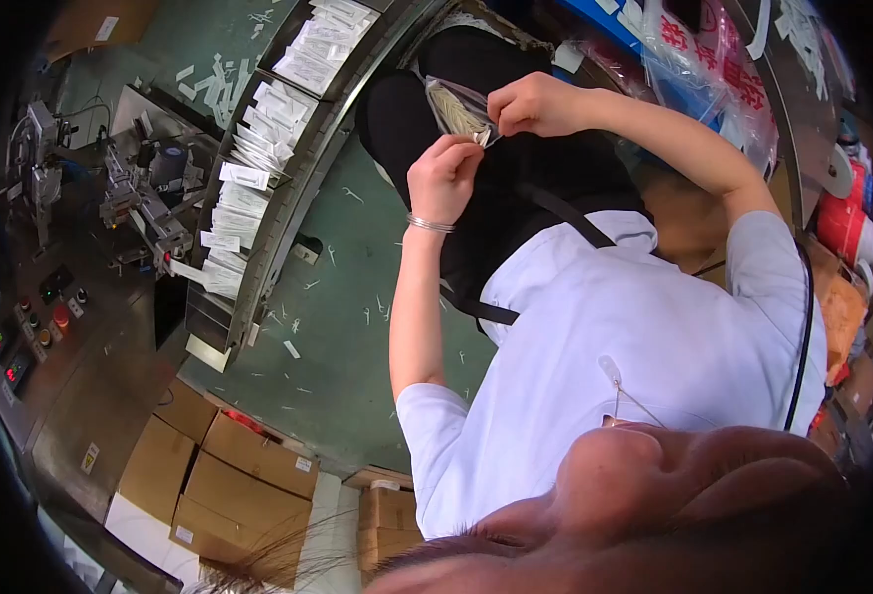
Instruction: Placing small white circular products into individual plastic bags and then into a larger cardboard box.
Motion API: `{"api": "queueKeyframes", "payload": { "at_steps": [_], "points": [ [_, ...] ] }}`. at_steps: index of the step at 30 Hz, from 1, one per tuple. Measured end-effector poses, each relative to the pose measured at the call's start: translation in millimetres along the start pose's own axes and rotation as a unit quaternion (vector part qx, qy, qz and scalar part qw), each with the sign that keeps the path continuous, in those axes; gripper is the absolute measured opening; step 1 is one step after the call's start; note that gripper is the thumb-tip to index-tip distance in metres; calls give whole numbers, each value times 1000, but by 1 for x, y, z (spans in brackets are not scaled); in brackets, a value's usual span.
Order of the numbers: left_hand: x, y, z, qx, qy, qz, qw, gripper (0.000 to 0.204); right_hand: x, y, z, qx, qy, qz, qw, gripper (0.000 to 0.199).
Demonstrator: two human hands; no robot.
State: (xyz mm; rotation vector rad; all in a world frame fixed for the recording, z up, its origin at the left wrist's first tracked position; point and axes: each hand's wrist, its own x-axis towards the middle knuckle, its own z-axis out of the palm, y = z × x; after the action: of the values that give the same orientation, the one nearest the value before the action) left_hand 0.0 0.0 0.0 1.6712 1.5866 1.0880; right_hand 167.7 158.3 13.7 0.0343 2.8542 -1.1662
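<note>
A small clear plastic bag [453,111] with a bundle of slender pale yellowish pieces inside lies over my dark-clothed lap. At its near end, my left hand [443,178] is closed, thumb and fingers pinching the bag's edge. My right hand [540,105] pinches the same bag at its right side, fingers curled in. The two hands are close together with the bag's opening or corner between them; which of these it is, I cannot tell. What the pieces in the bag are is too small to make out.
To my left runs a metal trough [276,223] filled with many narrow white packets [258,134]. Beyond it stands a machine [149,188] with buttons. Cardboard boxes [243,485] are stacked nearer. White scraps litter the green floor [342,327]. A blue bin with printed plastic bags [719,74] sits at right.
</note>
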Motion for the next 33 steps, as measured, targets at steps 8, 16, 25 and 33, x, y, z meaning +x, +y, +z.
{"api": "queueKeyframes", "payload": {
  "at_steps": [8,16,25,33],
  "points": [
    [-10,5,10,-25,83,-9,996,10,-1,-48,7,112,255,112,954,7],
    [-42,33,49,-500,191,-437,723,17,0,-82,48,190,263,406,854,18],
    [-44,27,68,-666,130,-497,542,23,11,-86,64,63,307,371,874,13],
    [-41,23,81,-710,160,-487,482,26,11,-86,68,63,310,380,869,11]
  ]
}}
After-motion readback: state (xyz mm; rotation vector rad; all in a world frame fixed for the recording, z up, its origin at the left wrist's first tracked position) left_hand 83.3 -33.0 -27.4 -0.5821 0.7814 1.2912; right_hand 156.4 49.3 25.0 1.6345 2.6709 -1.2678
